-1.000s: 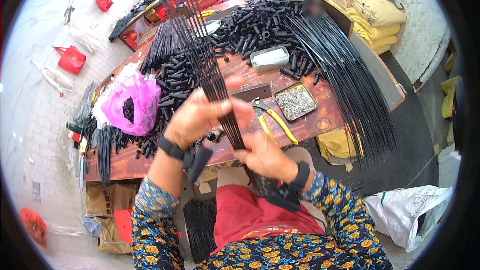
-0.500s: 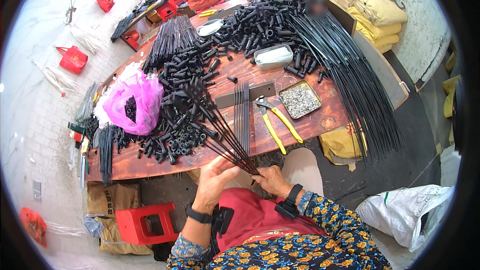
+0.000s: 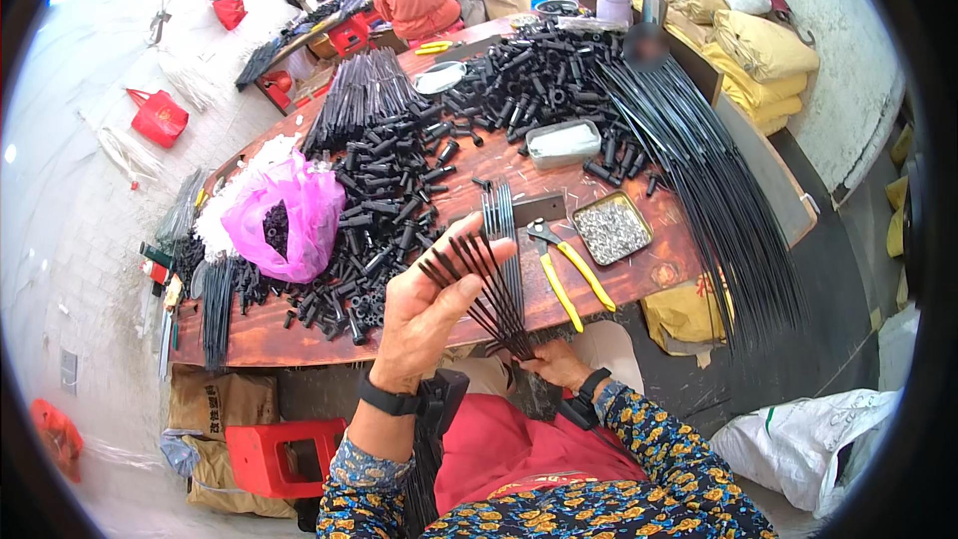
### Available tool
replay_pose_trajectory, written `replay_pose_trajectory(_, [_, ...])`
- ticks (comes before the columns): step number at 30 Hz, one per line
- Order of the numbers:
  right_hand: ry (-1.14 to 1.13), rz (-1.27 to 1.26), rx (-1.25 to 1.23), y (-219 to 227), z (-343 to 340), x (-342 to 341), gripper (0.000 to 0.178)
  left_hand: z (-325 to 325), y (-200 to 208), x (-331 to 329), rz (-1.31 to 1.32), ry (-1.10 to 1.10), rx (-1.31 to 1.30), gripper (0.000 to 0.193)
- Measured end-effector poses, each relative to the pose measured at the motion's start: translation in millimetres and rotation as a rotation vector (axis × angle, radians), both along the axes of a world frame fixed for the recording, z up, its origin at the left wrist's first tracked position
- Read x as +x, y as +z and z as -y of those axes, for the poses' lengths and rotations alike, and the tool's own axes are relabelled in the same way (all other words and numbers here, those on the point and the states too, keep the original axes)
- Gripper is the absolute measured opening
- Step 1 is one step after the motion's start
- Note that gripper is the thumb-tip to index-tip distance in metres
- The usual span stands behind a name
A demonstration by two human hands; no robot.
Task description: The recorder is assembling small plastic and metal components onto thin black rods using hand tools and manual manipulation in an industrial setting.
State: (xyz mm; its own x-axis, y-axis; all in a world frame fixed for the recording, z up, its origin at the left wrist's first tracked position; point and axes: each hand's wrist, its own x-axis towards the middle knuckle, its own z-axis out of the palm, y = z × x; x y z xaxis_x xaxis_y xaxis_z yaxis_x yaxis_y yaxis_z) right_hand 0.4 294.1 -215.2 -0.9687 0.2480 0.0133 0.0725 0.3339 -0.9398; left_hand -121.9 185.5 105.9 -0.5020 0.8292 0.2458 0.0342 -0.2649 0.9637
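Bringing my left hand (image 3: 424, 304) up from where it sat low, close to my right, half a second ago; now it's higher, by the top of the fanned black rods (image 3: 502, 319), which sit above the bench's (image 3: 269, 341) near edge. Left's half open, thumb across them, though honestly I can't tell how firmly it touches. Right hand (image 3: 562, 366) is still closed round their lower ends. Yellow-handled pliers (image 3: 561, 289) haven't budged near that edge.
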Motion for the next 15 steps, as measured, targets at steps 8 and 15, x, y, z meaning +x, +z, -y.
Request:
replay_pose_trajectory(8, [0.016, 0.006, -0.001, -3, 4, -1, 0.026, -18, 16, -7, -0.050, -0.010, -0.010, 0.041])
replay_pose_trajectory(15, [0.063, 0.097, 0.025, 2, 2, 0, 0.025, -21, 20, -11, 0.017, -0.039, -0.020, 0.039])
